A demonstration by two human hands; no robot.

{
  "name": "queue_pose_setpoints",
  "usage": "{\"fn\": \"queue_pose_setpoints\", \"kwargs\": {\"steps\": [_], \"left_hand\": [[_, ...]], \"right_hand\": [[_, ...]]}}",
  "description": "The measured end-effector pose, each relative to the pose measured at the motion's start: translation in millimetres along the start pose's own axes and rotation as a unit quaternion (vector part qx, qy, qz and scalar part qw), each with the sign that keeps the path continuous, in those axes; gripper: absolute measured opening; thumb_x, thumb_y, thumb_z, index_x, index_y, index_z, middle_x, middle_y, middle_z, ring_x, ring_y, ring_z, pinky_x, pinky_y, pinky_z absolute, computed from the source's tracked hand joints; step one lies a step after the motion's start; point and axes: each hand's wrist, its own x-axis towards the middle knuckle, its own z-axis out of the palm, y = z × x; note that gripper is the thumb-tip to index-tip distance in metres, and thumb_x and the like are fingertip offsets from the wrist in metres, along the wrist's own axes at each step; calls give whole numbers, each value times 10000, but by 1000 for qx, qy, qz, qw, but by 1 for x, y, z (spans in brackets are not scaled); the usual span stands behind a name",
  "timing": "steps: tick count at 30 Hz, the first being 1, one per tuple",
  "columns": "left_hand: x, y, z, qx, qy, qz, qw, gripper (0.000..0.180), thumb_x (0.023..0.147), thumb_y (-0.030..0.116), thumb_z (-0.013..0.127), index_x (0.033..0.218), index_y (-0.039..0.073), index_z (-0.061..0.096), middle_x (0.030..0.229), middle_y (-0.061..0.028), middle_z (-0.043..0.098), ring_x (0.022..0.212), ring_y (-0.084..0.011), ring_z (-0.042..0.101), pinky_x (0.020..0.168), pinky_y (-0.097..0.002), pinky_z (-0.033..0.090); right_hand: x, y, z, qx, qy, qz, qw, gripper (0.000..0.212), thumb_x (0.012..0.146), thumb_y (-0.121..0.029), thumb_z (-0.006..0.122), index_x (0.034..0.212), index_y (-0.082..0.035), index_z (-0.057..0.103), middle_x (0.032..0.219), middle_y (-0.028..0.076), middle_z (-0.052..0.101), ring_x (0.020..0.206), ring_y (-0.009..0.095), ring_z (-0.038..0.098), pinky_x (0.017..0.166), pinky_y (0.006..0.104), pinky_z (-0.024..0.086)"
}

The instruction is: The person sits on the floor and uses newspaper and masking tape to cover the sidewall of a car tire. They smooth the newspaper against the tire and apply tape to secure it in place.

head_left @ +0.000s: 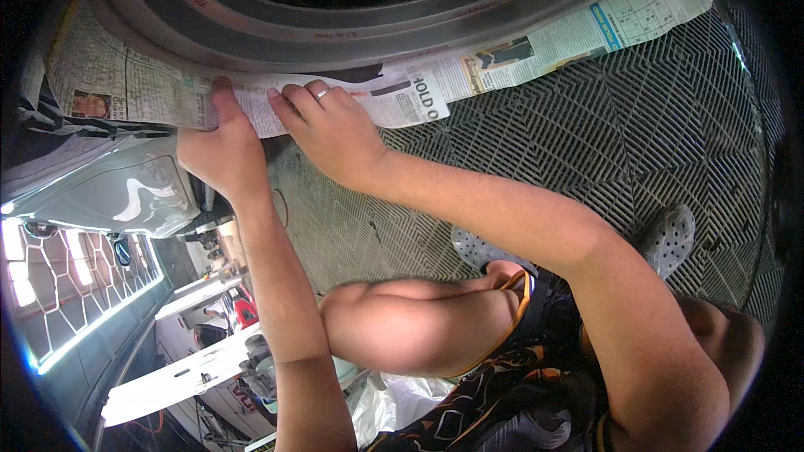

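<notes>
Head view: both hands flat, open — left hand (219, 151), right hand (331, 130) — pressing newspaper (151, 88) under tyre (335, 25).

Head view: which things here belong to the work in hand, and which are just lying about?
In hand:
- newspaper, pressed flat by both hands
- left hand, thumb on the paper
- right hand, fingers spread on it
- tyre, which the paper lies against

Lying about:
- grid floor mat
- grey clogs
- car body panel
- plastic sheet

Thin matt printed newspaper (402, 92) (slightly creased) lies against a smooth rubber tyre (276, 33); the ribbed plastic floor tiles (620, 142) look dull grey.
</notes>
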Motion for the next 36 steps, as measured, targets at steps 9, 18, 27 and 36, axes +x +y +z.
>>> {"fn": "queue_pose_setpoints", "kwargs": {"steps": [9, 18, 27, 36], "left_hand": [[0, -1, 2, 1, 5, 2, 1000, 301, 899, 175, 728, 1040, -91, 730, 974, -205, 775, 859, -309, 762, 771, -385, 568], [0, -1, 3, 21, 11, -9, 1000, 302, 891, 178, 736, 1019, -96, 731, 973, -211, 774, 870, -313, 764, 774, -389, 569], [0, 1, 4, 3, 7, -17, 1000, 316, 896, 185, 733, 1013, -108, 727, 968, -211, 774, 872, -298, 762, 779, -383, 566], [-32, -4, 6, -134, -14, -102, 986, 305, 904, 153, 774, 1066, -93, 694, 995, -127, 754, 868, -180, 690, 811, -331, 544]], "right_hand": [[2, 7, 4, -34, 48, -39, 997, 477, 852, -168, 609, 1309, -29, 618, 1329, 100, 601, 1194, 275, 566, 919, 394, 479], [5, 16, 11, 1, 65, -53, 996, 440, 866, -173, 585, 1277, -24, 642, 1199, 104, 630, 1146, 301, 584, 922, 413, 501], [9, 17, 19, -20, 77, -25, 996, 478, 810, -141, 622, 1278, -51, 650, 1109, 69, 617, 1021, 261, 583, 871, 372, 534], [5, 19, 12, 8, -3, 11, 1000, 617, 812, -166, 650, 1392, 16, 541, 1289, 170, 567, 1203, 337, 536, 1089, 466, 415]]}}
